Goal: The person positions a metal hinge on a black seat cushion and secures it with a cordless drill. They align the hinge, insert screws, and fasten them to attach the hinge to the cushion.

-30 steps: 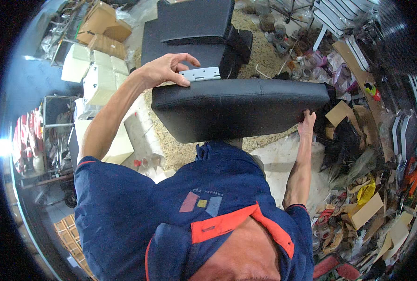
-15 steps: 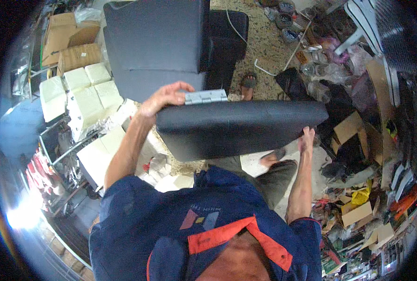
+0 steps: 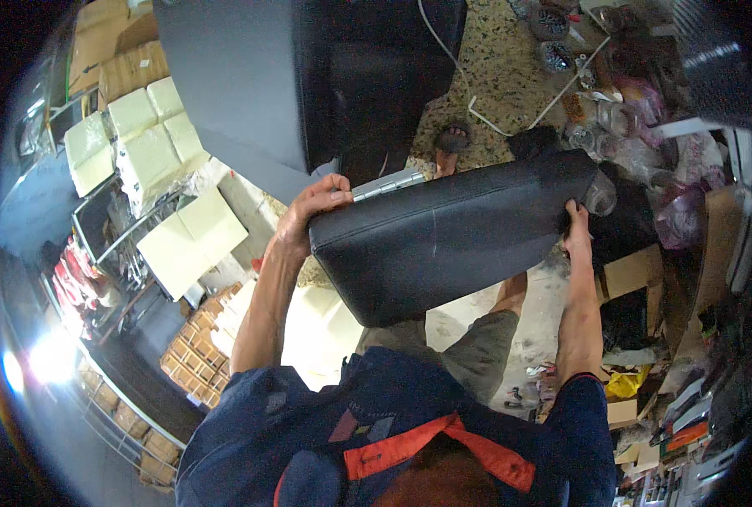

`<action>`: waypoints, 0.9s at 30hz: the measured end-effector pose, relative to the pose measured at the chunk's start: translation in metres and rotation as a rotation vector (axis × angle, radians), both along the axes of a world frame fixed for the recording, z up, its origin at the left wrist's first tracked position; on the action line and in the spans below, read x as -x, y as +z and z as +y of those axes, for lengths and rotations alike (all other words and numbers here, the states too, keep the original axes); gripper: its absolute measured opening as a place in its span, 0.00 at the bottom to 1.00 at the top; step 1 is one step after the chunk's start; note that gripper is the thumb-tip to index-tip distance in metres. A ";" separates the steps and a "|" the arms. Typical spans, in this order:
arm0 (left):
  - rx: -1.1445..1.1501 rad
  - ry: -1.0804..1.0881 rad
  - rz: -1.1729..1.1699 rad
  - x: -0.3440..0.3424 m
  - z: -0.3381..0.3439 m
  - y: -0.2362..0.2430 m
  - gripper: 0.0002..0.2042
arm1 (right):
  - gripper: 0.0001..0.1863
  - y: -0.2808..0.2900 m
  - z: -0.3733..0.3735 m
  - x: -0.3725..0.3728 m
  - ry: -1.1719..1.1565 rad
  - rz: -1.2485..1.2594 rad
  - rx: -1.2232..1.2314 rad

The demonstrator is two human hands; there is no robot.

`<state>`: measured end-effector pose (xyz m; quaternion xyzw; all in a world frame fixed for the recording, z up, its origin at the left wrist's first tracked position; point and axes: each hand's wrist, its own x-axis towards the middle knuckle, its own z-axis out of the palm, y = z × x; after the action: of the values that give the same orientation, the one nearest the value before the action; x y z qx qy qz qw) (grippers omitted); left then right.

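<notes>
Between my hands I carry a black upholstered padded panel (image 3: 443, 241), stitched along its edge and tilted with its right end farther away. My left hand (image 3: 315, 209) grips its left end, the fingers on the far edge close to a silver metal hinge (image 3: 390, 183). Whether those fingers also press on the hinge I cannot tell. The right end is gripped by my right hand (image 3: 576, 226), thumb on the near face and the other fingers mostly hidden. Beyond the panel stands a large dark upholstered seat piece (image 3: 232, 93), its side black and shiny.
Pale cream padded blocks (image 3: 149, 127) and cardboard boxes (image 3: 131, 72) stand at the left. A wooden lattice crate (image 3: 196, 351) sits below them. On the right lie plastic bags (image 3: 680, 211), cartons (image 3: 634, 275) and clutter. A bent white rod (image 3: 553, 106) lies on the speckled floor.
The panel has turned, its right end swinging farther away and its left end nearer, and both hands have moved with it. The whole view has shifted, with the seat piece now appearing rotated.
</notes>
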<state>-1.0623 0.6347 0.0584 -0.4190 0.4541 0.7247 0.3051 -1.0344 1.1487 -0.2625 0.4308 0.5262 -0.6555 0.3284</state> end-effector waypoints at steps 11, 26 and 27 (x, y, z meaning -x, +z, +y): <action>0.161 0.047 0.061 -0.007 0.003 -0.066 0.43 | 0.50 -0.097 -0.034 0.060 0.311 -0.067 0.048; 0.330 0.219 0.061 -0.027 0.011 -0.101 0.57 | 0.41 -0.238 -0.123 0.109 0.432 -0.064 0.174; 0.370 0.216 0.058 -0.025 0.010 -0.100 0.58 | 0.42 -0.241 -0.127 0.108 0.482 -0.065 0.124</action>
<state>-1.0378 0.6447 -0.0419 -0.4931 0.5404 0.6692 0.1305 -1.1420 1.0213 -0.5031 0.2927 0.5618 -0.5750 0.5178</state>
